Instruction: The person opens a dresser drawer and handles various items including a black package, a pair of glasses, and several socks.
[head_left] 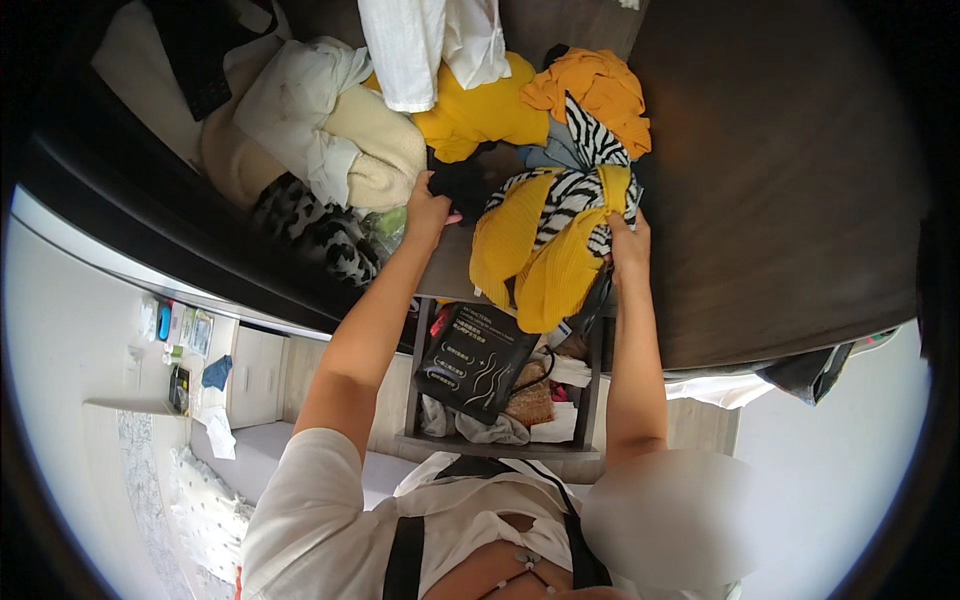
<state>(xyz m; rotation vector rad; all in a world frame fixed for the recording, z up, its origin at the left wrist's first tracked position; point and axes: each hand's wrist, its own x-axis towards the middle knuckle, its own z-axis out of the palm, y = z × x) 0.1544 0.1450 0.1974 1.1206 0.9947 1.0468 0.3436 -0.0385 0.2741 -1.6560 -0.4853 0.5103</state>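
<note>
I see left hand (pixel 428 208) gripping black cloth (pixel 462 186) mid-shelf (pixel 780 200), right hand (pixel 628 246) clutching yellow zebra-striped garment (pixel 550 235) at shelf front edge

yellow ribbed garment with zebra-striped cloth (pixel 555 225) | hanging bunched above right hand (pixel 628 250) | black item (pixel 462 185), probably clothing, lying crumpled beside left hand (pixel 428 210)
</note>
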